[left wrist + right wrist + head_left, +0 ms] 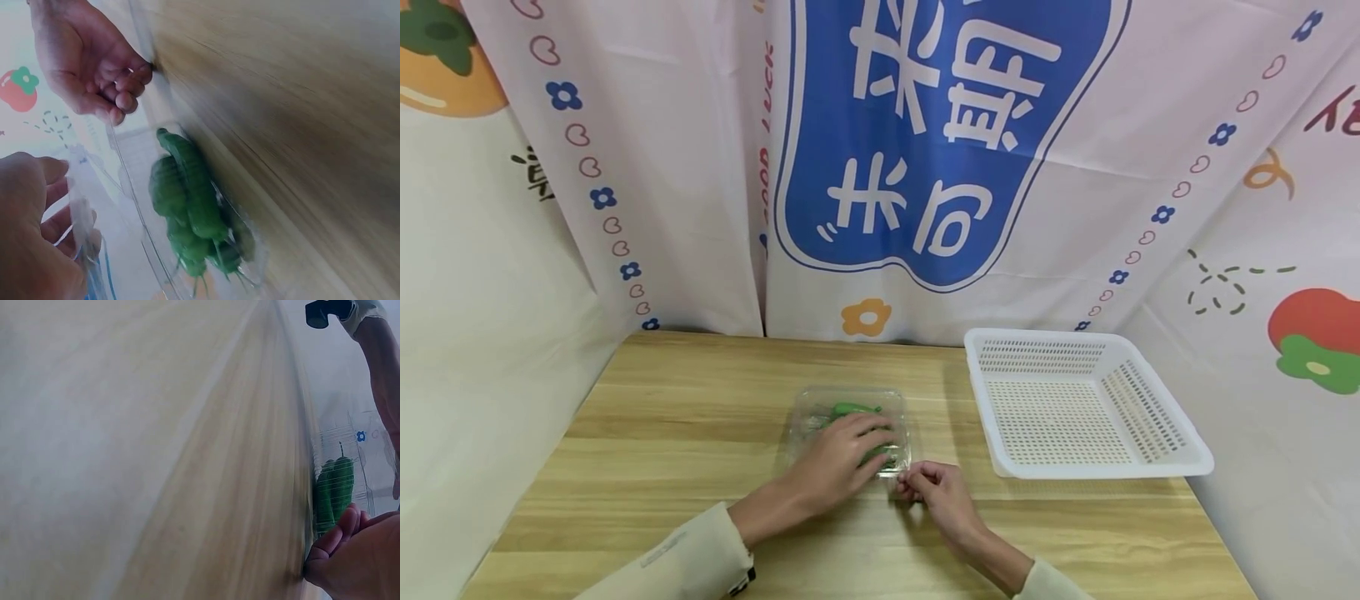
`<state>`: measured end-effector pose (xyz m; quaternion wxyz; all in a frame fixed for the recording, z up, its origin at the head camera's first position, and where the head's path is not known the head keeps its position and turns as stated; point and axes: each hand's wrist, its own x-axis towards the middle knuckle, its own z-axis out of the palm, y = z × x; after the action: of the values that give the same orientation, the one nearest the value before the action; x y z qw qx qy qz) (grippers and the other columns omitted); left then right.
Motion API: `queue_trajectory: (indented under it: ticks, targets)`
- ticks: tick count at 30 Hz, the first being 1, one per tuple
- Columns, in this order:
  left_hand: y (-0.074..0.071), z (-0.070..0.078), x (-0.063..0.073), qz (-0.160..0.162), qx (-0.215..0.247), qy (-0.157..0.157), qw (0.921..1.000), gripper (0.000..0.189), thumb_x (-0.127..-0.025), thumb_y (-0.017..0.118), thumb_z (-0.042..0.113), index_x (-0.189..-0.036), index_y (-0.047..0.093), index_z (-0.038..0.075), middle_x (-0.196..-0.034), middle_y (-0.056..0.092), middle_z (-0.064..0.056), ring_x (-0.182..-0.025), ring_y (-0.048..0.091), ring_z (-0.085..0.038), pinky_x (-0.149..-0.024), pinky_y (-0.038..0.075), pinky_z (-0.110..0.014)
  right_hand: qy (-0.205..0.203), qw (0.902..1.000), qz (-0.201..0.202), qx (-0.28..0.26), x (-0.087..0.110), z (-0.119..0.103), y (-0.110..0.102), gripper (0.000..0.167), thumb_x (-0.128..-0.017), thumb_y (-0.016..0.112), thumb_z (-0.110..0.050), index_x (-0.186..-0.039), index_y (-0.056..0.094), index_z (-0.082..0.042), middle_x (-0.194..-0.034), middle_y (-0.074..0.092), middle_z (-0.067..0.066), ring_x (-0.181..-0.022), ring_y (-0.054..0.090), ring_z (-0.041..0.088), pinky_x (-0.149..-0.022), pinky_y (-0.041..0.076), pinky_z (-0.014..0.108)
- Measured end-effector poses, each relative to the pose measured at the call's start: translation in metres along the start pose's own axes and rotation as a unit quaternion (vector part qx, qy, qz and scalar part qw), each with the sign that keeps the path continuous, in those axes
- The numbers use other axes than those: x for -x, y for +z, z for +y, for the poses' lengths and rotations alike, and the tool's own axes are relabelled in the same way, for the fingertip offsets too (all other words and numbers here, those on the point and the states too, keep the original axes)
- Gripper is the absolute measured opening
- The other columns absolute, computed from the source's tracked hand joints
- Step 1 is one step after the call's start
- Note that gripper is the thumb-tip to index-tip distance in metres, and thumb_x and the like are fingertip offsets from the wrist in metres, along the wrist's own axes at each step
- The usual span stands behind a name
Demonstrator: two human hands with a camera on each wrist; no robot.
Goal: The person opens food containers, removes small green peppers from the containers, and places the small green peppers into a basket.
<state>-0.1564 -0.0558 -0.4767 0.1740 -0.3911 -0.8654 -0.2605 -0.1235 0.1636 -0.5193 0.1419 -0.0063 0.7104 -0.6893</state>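
Note:
A clear plastic clamshell box (891, 400) sits on the wooden table, in front of my body. Inside it lie several green peppers (197, 187), also visible through the ribbed plastic wall in the right wrist view. My left hand (841, 457) rests over the top of the box, its fingers spread across the clear lid (81, 206) and partly covering the peppers. At the near right corner, my right hand (943, 500) pinches the edge of the box with thumb and bent fingers. Exactly which edge it pinches is too small to tell.
A white perforated plastic basket (1052, 471) stands to the right of the box. The wooden table (677, 417) ends at a printed cloth (700, 208) hanging behind it, with more cloth along both sides.

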Motion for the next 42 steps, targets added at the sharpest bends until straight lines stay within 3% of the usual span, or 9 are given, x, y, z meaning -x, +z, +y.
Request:
queue_trajectory:
  ticks: [4,9,14,19,23,29,35,42]
  targets:
    - [-0.003,-0.006,0.004,0.011,-0.028,-0.015,0.9994,0.033,-0.099,0.077,0.024,-0.129,0.075,0.011,-0.140,0.069,-0.010,-0.129,0.066,-0.029,-0.110,0.053,-0.051,-0.008,0.9999,0.006,0.006,0.000,0.001,0.000,0.020,-0.104,0.060,-0.002,-0.104,0.068,0.016,-0.093,0.075,0.014,-0.082,0.070,0.015,-0.072,0.058,0.022]
    - [-0.010,-0.016,0.007,0.027,-0.034,-0.049,0.9978,0.029,-0.100,0.075,0.025,-0.124,0.077,0.009,-0.134,0.073,-0.013,-0.125,0.069,-0.031,-0.108,0.055,-0.051,-0.014,0.9999,0.010,0.003,0.000,0.002,0.001,0.021,-0.103,0.060,0.000,-0.103,0.067,0.020,-0.091,0.075,0.014,-0.079,0.070,0.013,-0.069,0.058,0.022]
    - [-0.018,-0.026,0.011,0.032,-0.003,-0.079,0.9964,0.027,-0.103,0.071,0.024,-0.124,0.077,0.008,-0.134,0.072,-0.016,-0.127,0.067,-0.033,-0.112,0.052,-0.054,-0.011,0.9998,0.017,-0.004,0.000,0.001,0.002,0.022,-0.103,0.062,-0.001,-0.102,0.067,0.020,-0.091,0.075,0.014,-0.078,0.070,0.012,-0.068,0.058,0.023]
    - [-0.029,-0.038,0.013,0.031,0.077,-0.112,0.9902,0.031,-0.106,0.066,0.025,-0.132,0.073,0.010,-0.143,0.067,-0.012,-0.135,0.061,-0.032,-0.116,0.047,-0.054,-0.004,0.9997,0.023,-0.008,0.000,0.002,0.002,0.022,-0.104,0.062,-0.002,-0.102,0.068,0.019,-0.091,0.076,0.012,-0.079,0.070,0.013,-0.068,0.057,0.022]
    - [-0.038,-0.049,0.010,0.041,0.156,-0.152,0.9752,0.031,-0.108,0.061,0.025,-0.133,0.072,0.010,-0.145,0.066,-0.011,-0.138,0.059,-0.033,-0.118,0.045,-0.057,-0.004,0.9997,0.024,-0.010,-0.001,0.003,0.002,0.022,-0.104,0.061,-0.002,-0.103,0.067,0.019,-0.091,0.075,0.012,-0.079,0.070,0.013,-0.068,0.057,0.022]
    - [-0.043,-0.063,0.008,0.061,0.257,-0.199,0.9436,0.037,-0.114,0.049,0.027,-0.137,0.068,0.006,-0.142,0.068,-0.013,-0.136,0.060,-0.036,-0.116,0.046,-0.060,0.000,0.9996,0.027,-0.009,-0.001,0.003,0.002,0.021,-0.104,0.062,-0.002,-0.102,0.068,0.018,-0.091,0.076,0.012,-0.079,0.069,0.013,-0.069,0.057,0.022]
    - [-0.041,-0.077,0.007,0.071,0.314,-0.231,0.9180,0.054,-0.119,0.025,0.034,-0.145,0.061,0.004,-0.149,0.062,-0.016,-0.145,0.049,-0.040,-0.124,0.030,-0.065,0.003,0.9997,0.024,-0.008,0.000,0.002,0.003,0.021,-0.103,0.062,-0.002,-0.102,0.068,0.018,-0.090,0.075,0.011,-0.079,0.068,0.012,-0.069,0.057,0.022]
    - [-0.034,-0.091,0.001,0.087,0.363,-0.269,0.8879,0.074,-0.116,0.002,0.045,-0.150,0.053,0.004,-0.154,0.055,-0.021,-0.150,0.041,-0.041,-0.129,0.018,-0.064,0.000,0.9997,0.022,-0.011,0.000,0.002,0.004,0.022,-0.104,0.061,-0.002,-0.103,0.067,0.019,-0.090,0.075,0.010,-0.079,0.068,0.012,-0.069,0.057,0.022]
